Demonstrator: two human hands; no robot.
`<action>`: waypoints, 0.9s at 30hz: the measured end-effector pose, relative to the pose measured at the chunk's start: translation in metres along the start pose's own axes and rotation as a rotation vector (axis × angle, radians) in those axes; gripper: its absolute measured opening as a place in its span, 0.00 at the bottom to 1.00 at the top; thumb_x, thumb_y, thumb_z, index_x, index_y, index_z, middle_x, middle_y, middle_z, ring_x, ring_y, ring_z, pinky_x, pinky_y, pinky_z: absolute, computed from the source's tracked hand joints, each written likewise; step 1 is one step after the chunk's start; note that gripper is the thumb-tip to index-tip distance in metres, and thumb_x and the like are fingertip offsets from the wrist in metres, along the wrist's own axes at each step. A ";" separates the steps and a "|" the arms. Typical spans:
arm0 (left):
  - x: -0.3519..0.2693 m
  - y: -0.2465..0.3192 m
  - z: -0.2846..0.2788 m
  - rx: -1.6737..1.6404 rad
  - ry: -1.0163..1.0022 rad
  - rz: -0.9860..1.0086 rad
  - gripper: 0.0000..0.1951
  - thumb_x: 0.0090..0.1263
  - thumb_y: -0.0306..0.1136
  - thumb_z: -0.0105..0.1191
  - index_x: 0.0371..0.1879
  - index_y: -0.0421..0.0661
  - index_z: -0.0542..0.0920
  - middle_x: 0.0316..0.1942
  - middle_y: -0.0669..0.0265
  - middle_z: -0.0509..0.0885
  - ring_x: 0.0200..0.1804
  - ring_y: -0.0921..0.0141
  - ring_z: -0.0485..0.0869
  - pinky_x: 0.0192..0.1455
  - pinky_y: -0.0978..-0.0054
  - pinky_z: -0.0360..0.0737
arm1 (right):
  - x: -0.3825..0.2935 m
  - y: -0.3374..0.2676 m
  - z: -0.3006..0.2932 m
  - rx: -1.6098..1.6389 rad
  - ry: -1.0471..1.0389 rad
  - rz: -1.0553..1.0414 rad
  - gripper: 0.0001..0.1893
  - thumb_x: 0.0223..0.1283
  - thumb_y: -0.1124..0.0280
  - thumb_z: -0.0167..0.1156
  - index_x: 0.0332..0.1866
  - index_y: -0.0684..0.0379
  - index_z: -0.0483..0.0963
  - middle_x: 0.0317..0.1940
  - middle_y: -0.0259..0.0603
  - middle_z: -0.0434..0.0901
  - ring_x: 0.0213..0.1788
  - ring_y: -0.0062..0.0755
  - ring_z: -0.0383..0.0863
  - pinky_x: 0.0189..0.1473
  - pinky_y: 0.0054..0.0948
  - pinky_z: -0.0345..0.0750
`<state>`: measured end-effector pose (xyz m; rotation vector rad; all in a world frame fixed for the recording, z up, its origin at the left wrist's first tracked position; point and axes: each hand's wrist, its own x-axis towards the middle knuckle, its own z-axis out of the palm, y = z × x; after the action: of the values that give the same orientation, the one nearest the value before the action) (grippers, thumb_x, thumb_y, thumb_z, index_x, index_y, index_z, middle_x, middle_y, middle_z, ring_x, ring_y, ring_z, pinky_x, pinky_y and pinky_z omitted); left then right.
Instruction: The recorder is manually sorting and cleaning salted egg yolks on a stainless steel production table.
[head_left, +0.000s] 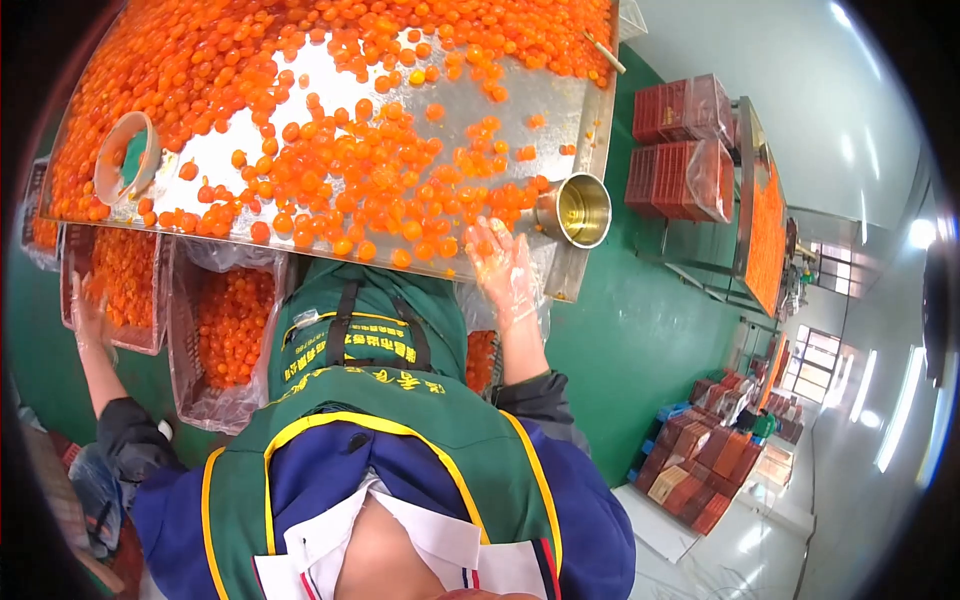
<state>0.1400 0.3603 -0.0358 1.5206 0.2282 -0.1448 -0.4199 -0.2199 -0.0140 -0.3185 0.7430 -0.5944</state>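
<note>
Orange, ball-shaped egg yolks lie loose over a metal table and pile thickly toward its far side. My right hand, in a wet, clear glove, is at the near edge, palm up. One yolk rests among its fingers. A steel cup with yellowish liquid stands just right of that hand. My left hand reaches down beside a lined crate of yolks below the table. Its fingers are spread, with blurred yolks beside them. A pale ring surrounds a hole in the tabletop.
Another lined crate of yolks stands beside my legs, and a third is partly hidden under the table. Stacked red crates and a second yolk-covered table are at the right. A stick lies across the table's far-right rim.
</note>
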 end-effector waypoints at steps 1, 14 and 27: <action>0.005 0.003 -0.003 0.181 0.047 0.005 0.27 0.76 0.44 0.57 0.69 0.42 0.73 0.63 0.59 0.80 0.67 0.67 0.75 0.68 0.74 0.71 | 0.001 0.000 0.001 0.005 0.004 -0.003 0.30 0.79 0.46 0.42 0.69 0.62 0.65 0.73 0.54 0.66 0.73 0.56 0.66 0.71 0.51 0.66; -0.247 0.000 0.318 0.309 -0.669 -0.026 0.19 0.79 0.39 0.55 0.62 0.42 0.80 0.61 0.62 0.82 0.64 0.69 0.77 0.68 0.67 0.73 | -0.045 -0.021 -0.037 -0.158 0.036 -0.188 0.14 0.60 0.76 0.68 0.49 0.67 0.77 0.46 0.48 0.83 0.48 0.45 0.83 0.52 0.38 0.82; -0.337 -0.085 0.460 1.120 -1.565 0.757 0.11 0.71 0.36 0.53 0.45 0.41 0.79 0.35 0.48 0.84 0.47 0.49 0.84 0.49 0.53 0.81 | -0.010 0.035 0.011 -1.907 0.122 -0.914 0.10 0.57 0.68 0.63 0.43 0.58 0.80 0.36 0.52 0.84 0.42 0.54 0.84 0.46 0.49 0.80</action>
<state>-0.1808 -0.1187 -0.0223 1.9550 -1.9129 -0.8779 -0.4037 -0.1857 -0.0175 -2.4879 1.0835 -0.5571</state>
